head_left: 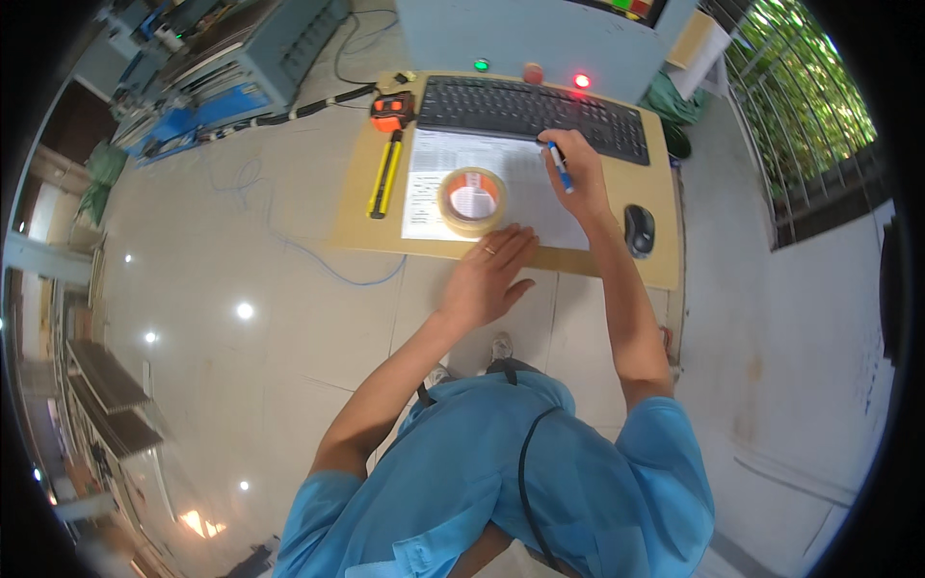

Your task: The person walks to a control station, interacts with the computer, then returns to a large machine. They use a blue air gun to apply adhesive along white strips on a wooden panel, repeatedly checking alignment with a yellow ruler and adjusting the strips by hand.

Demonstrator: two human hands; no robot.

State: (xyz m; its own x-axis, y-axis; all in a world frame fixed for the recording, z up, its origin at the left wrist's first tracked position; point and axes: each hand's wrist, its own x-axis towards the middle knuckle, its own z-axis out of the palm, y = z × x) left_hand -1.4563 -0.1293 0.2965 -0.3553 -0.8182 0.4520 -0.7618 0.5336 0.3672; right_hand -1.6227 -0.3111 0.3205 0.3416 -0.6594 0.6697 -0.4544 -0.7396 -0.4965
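The right hand (581, 175) holds a blue pen (559, 166); the left hand (487, 276) lies flat, perhaps to steady the paper (533, 193).

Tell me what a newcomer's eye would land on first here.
Probably the glowing red light beyond the black keyboard, and the roll of tape on the printed sheet. Next, the yellow cutter knife left of the sheet and the orange-and-black tape measure beyond it. The right hand holds a blue-and-white pen near the keyboard, while the left hand lies at the sheet's near edge.
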